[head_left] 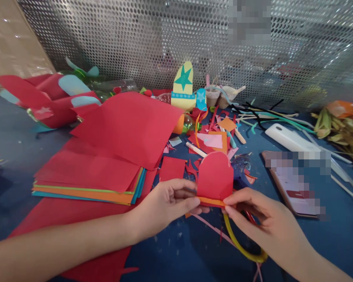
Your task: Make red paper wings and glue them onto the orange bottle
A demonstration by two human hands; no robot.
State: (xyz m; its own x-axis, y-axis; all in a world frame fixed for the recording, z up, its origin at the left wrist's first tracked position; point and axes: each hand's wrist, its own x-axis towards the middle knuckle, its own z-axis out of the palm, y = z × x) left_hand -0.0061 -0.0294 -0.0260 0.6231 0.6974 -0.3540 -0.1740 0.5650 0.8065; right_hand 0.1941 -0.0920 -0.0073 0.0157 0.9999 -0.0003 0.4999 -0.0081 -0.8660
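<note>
Between my two hands is a red paper cutout [215, 174] with a rounded top, held upright over the table. A narrow orange strip [212, 201] runs across its lower edge. My left hand [173, 201] pinches the cutout's left bottom corner, thumb on the strip and fingers behind. At the right end of the strip, my right hand [257, 213] pinches with thumb and fingertips. A yellow ring-shaped piece [238, 244] lies under my right hand, partly hidden by it.
Stacked coloured paper [91, 164] covers the left side. Paper scraps [213, 137] lie behind the cutout. A phone [288, 184], a white glue gun [294, 139] and pipe cleaners [270, 115] are at right. Paper-decorated pieces [184, 88] stand before a perforated metal panel [129, 35].
</note>
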